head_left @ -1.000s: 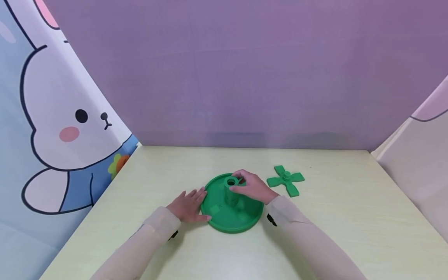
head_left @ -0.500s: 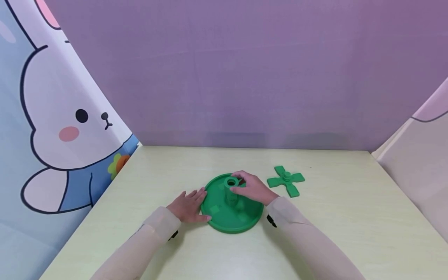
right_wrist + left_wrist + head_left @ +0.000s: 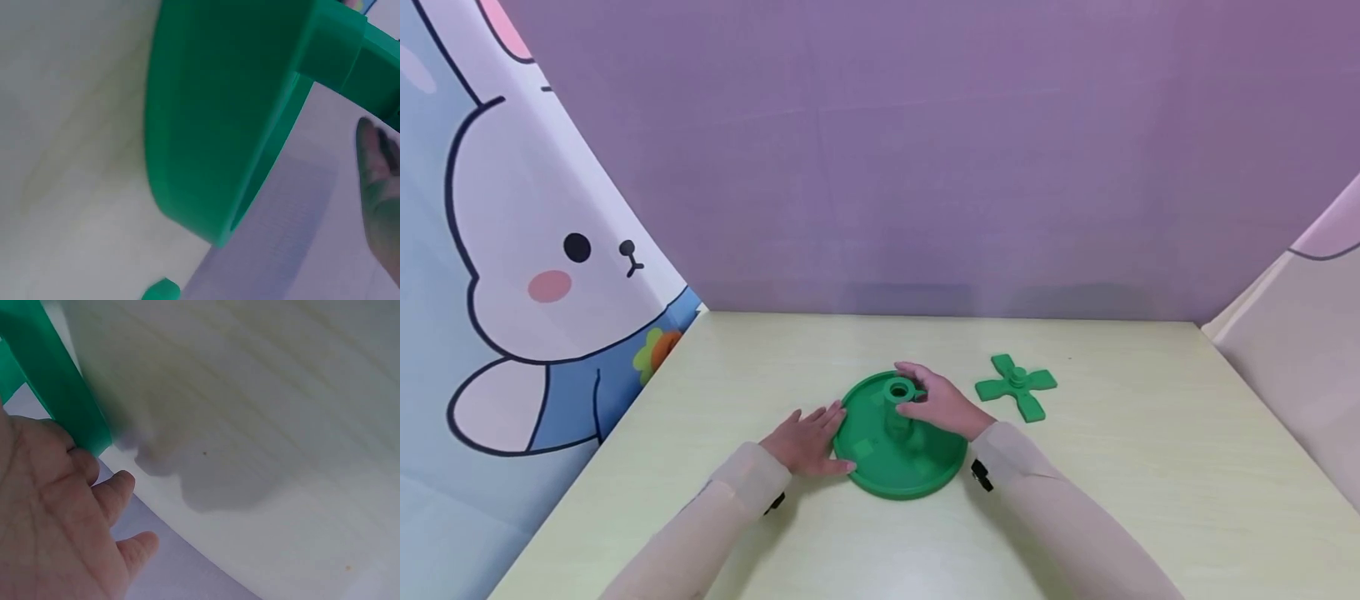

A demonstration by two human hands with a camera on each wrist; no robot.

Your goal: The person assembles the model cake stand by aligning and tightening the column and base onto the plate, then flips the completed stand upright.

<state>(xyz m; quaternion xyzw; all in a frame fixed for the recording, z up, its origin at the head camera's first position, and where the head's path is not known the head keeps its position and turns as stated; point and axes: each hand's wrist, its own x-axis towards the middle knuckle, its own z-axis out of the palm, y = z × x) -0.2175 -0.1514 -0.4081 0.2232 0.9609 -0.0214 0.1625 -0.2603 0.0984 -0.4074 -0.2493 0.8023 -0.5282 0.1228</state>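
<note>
A round green dish (image 3: 872, 471) with a raised rim lies on the table. A hollow green post (image 3: 897, 421) stands upright at its middle, with a ring-like top and a small tab at the right. My right hand (image 3: 951, 404) curves round the post's top from the right, thumb on the near side and fingers on the far side. My left hand (image 3: 805, 443) rests with spread, straight fingers against the dish's left rim. In the left wrist view those fingers touch the dish's green edge (image 3: 69, 381). The right wrist view shows the dish's side wall (image 3: 212, 125) large.
A flat green four-armed piece (image 3: 1017, 379) with a round knob lies on the table (image 3: 1150, 433) to the right of the dish. A purple cloth wall (image 3: 925, 167) rises behind the table. A cloth with a printed rabbit (image 3: 550, 233) hangs at the left.
The tab at the post's top shows more plainly beside the right fingers, and the top looks slightly turned. The left hand stays at the rim. The head view has shifted a little.
</note>
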